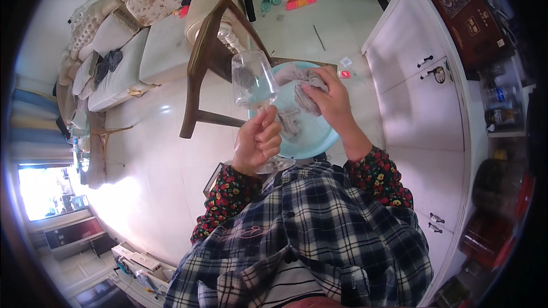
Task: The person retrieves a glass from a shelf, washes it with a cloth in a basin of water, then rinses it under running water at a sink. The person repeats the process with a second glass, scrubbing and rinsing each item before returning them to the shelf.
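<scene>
My left hand [259,139] is closed around the stem of a clear wine glass [254,79], whose bowl points away from me and whose foot shows below my fist. In my right hand [336,100] a wet grey cloth [309,94] is bunched, held beside the glass and apart from it. Both hands are above a light blue plastic basin [326,139]. Cloudy, soapy-looking water fills the basin's bottom, and more greyish cloth [290,123] lies in it.
A wooden chair [195,72] stands just beyond the glass on the left. White cabinets [421,107] line the right side. Farther off are a cream sofa [165,51], a red broom [301,1] and green clogs [271,1]. A small red packet [343,74] lies on the tiled floor [150,154].
</scene>
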Available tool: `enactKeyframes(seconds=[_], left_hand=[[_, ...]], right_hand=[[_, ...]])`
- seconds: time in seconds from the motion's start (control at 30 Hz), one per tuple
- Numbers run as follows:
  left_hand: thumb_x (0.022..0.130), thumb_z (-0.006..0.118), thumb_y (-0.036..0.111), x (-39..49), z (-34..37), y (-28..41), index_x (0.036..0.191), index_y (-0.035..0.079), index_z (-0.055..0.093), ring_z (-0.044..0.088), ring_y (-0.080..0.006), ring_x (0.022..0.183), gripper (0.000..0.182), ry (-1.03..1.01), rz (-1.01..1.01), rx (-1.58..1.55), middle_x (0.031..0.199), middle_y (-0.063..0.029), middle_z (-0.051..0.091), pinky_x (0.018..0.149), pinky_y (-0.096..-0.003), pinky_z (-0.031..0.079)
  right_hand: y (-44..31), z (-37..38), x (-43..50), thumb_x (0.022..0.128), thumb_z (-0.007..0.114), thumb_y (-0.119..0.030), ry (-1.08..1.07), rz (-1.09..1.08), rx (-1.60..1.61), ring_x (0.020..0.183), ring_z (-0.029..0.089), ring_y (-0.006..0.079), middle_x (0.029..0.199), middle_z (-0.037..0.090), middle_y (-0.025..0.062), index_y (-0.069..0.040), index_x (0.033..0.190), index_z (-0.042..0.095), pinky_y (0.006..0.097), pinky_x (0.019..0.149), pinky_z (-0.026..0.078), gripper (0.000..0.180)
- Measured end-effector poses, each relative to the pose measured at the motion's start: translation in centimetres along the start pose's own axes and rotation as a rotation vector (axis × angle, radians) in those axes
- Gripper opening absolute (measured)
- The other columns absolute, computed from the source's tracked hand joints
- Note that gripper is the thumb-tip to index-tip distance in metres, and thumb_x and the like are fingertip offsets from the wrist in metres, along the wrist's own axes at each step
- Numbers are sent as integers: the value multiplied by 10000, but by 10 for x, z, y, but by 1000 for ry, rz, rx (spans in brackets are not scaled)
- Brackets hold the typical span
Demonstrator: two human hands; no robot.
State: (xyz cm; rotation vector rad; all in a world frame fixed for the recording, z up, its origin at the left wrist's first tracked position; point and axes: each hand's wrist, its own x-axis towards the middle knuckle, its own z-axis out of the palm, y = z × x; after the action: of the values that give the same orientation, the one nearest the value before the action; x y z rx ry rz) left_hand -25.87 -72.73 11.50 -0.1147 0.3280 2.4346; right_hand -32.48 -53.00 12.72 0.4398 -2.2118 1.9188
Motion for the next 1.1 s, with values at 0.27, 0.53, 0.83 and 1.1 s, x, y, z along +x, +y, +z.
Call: enactKeyframes(seconds=[0.27, 0.53, 0.83, 1.1], left_hand=[[996, 381, 297, 5, -10, -5, 782, 152, 384, 279, -75, 400, 258, 107, -13, -126, 537, 36, 287, 356, -223, 215], [1000, 388, 280, 1, -9, -6, 787, 151, 347, 291, -83, 407, 253, -79, 26, -175, 536, 33, 298, 356, -225, 229], [1000, 371, 309, 5, -7, -8, 767, 153, 376, 259, -54, 416, 281, 111, 11, 2, 537, 58, 290, 381, -210, 235], [989, 379, 288, 12, -5, -20, 735, 157, 423, 225, -51, 407, 289, 276, -19, 144, 539, 69, 254, 373, -215, 174]], right_hand=[[-4, 12, -6, 721, 659, 20, -219, -414, -189, 827, 589, 270, 1010, 535, 93, -82, 1009, 628, 345, 686, 499, 307], [12, 5, -3, 720, 676, 17, -273, -208, 68, 897, 601, 208, 984, 586, 66, -74, 1008, 666, 301, 797, 477, 302], [-18, -1, -1, 792, 638, 0, -57, 222, 150, 967, 584, 155, 1010, 606, 78, -45, 1051, 654, 267, 838, 475, 263], [-2, 35, -2, 659, 674, 12, -159, -531, -317, 910, 568, 304, 1001, 523, 99, -80, 1000, 592, 366, 725, 505, 363]])
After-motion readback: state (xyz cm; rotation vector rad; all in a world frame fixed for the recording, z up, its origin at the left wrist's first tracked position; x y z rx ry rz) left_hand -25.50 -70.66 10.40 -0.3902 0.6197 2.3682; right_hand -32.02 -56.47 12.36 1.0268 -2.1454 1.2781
